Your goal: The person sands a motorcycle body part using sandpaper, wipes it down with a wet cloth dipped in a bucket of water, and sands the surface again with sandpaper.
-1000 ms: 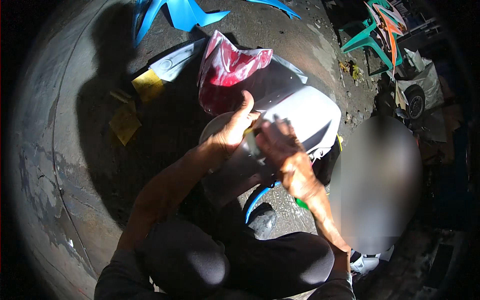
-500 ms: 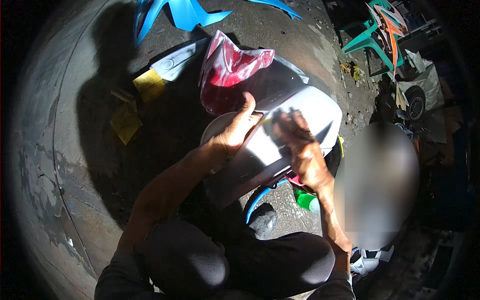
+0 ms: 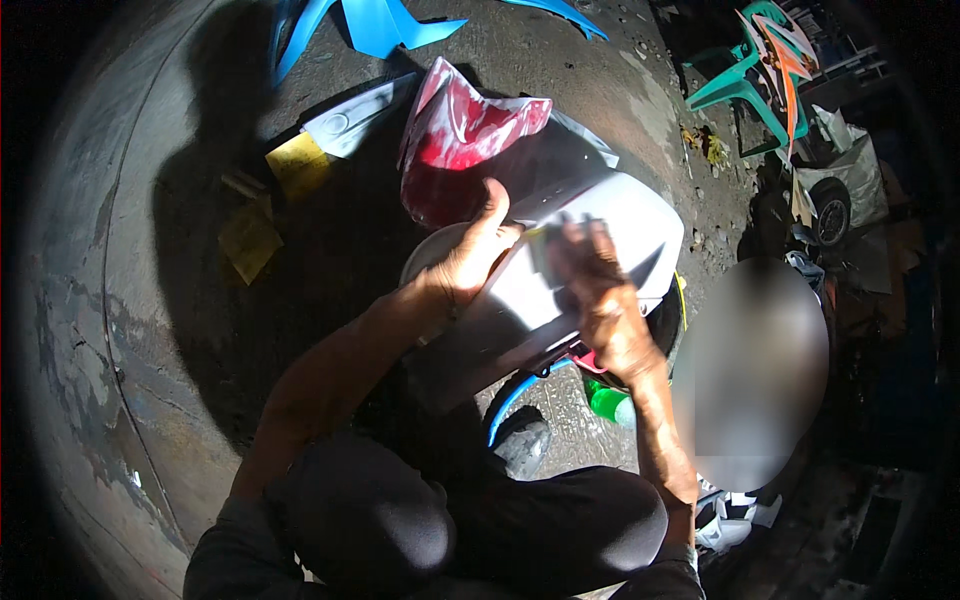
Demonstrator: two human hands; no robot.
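A glossy white and grey plastic panel, like a motorbike body part, lies tilted above my knees. My left hand grips its left edge, thumb up and fingers partly hidden behind it. On its lit face my right hand presses with flat fingers, smeared by motion. A thin yellow edge, apparently a piece of sandpaper, shows at those fingertips; the rest is hidden under the hand. Just beyond stands a red panel with whitish scuffed patches. Part of a round pale rim shows behind my left wrist.
Yellow sheets and a pale panel lie at left. Blue panels lie at the far side. A green bottle and blue hose are below the panel. Right are a green chair, a wheel and a blurred area.
My right hand is still blurred on the panel, its fingers shifted only slightly. The left hand keeps its grip, and the panel stays nearly in place.
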